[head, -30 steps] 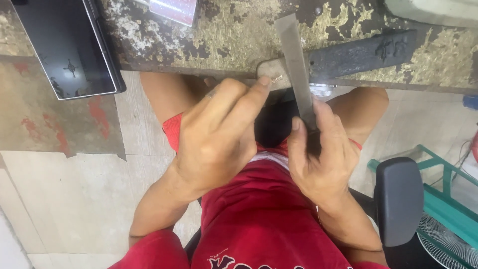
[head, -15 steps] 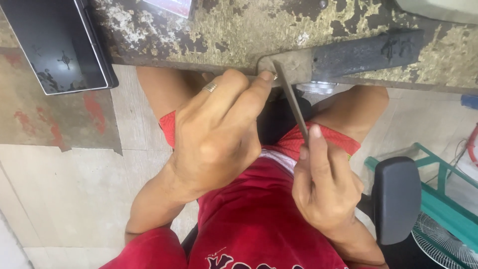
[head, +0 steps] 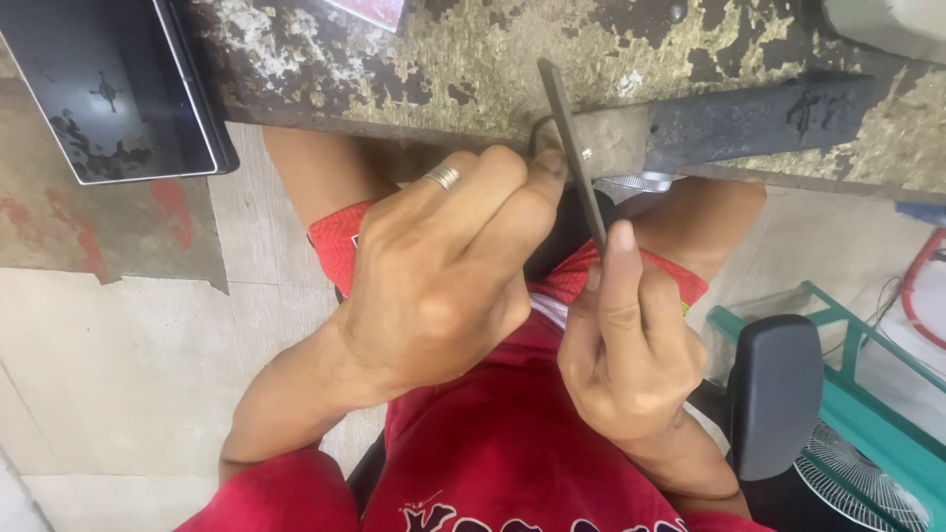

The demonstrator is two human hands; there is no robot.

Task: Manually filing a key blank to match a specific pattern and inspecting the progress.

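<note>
Two hands are working: the right hand (head: 631,365) is gripping a file (head: 572,148), its tip lying against the left hand (head: 443,286)'s closed fingertips (head: 542,172).

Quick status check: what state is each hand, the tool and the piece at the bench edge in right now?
left hand: fingertips pinching small metal piece at bench edge
right hand: closed around file, index finger along it
file: tilted, resting across the piece
metal piece: at the worn bench edge, against dark bar
tablet: screen dark
</note>
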